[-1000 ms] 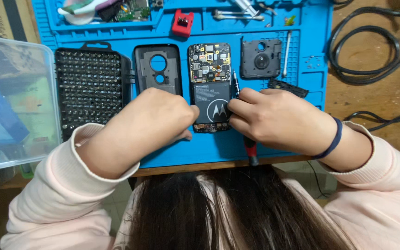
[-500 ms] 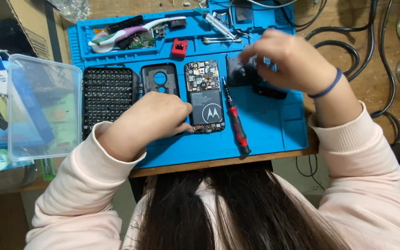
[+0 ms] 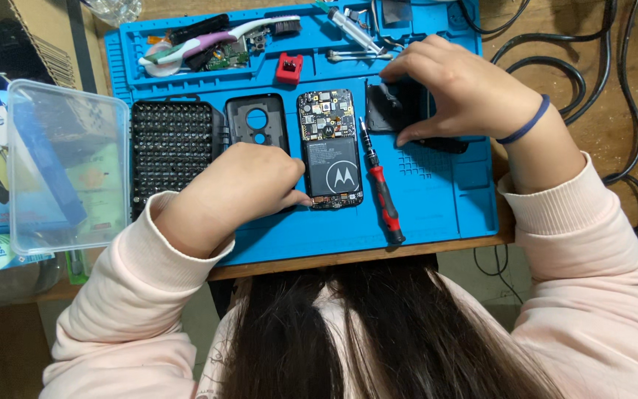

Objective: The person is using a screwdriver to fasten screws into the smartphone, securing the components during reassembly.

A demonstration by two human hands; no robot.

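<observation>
Left hand [image 3: 241, 188] rests curled on blue mat [image 3: 444, 199], fingertips pressed together against left edge of opened phone [image 3: 330, 148]. Right hand [image 3: 455, 92] pinches a dark cover part [image 3: 393, 107] between thumb and fingers. Red-handled screwdriver [image 3: 382, 185] lies just beside the phone.

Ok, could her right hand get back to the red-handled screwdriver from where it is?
Probably yes. The red-handled screwdriver lies bare on the blue mat, just right of the opened phone, with nothing over it. The right hand is busy gripping a dark part just above, so it would have to let go first.
</observation>
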